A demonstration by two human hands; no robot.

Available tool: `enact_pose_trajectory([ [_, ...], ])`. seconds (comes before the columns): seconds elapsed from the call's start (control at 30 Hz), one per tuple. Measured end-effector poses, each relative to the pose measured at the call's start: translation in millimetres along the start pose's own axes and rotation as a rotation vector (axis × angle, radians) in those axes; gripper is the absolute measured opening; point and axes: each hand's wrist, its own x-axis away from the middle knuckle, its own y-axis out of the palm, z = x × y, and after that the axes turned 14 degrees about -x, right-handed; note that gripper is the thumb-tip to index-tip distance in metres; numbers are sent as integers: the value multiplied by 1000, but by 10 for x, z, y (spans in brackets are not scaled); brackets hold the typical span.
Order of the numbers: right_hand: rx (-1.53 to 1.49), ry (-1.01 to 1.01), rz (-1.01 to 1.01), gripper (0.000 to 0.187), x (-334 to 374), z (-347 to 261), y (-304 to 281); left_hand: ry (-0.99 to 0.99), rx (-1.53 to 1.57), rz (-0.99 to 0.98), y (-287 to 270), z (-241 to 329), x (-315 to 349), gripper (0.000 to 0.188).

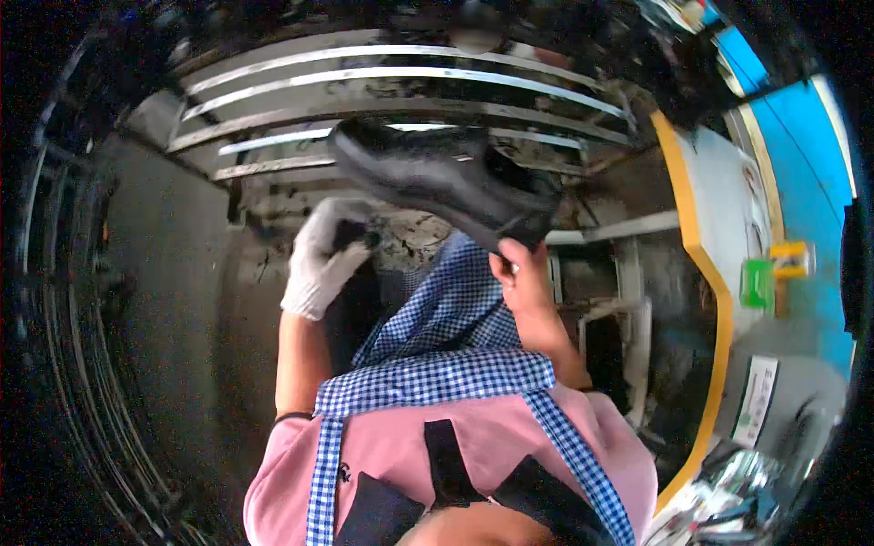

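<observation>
Black shoe (pixel 428 177) in the bare right hand (pixel 528 280): I saw thumb and fingers pinched closed on its heel, holding it up in front of the person, the toe pointing to the person's left. Near the shoe's toe end, on the person's side of it, was the left hand (pixel 323 255), in a white glove (pixel 305 293), its fingers bent inward around a dark patch; I could not tell whether that was something held. Nearer the person than the shoe, a blue-and-white checked apron (pixel 437 378) covered the front of a pink top (pixel 612 441). Beyond the shoe ran a rack (pixel 401 72) of pale bars, a little blurred. Well to the right of the shoe stood a yellow edge (pixel 678 182), and past that a green object (pixel 757 283) sat just beside a yellow one, near a blue panel (pixel 801 164).
</observation>
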Motion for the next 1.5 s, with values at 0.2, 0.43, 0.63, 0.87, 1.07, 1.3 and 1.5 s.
enact_pose_trajectory([
  [0.2,705,-784,-224,79,-114,-333,203,-279,299,105,166,147,45,35],
  [0.43,829,-601,-253,80,-51,-470,300,-224,360,52,322,226,2,37],
  [0.63,815,-553,-326,80,-3,-484,366,101,-26,283,299,264,-48,26],
  [0.87,783,-620,-578,68,-31,-440,460,-384,727,-361,318,210,40,39],
  [1.07,913,-851,-567,35,33,-547,546,-233,915,-119,445,582,93,38],
  [1.3,1185,-1036,-597,23,37,-537,584,-208,745,-109,490,556,119,34],
  [1.5,1102,-843,-675,24,-55,-455,568,-268,753,-77,457,563,138,32],
])
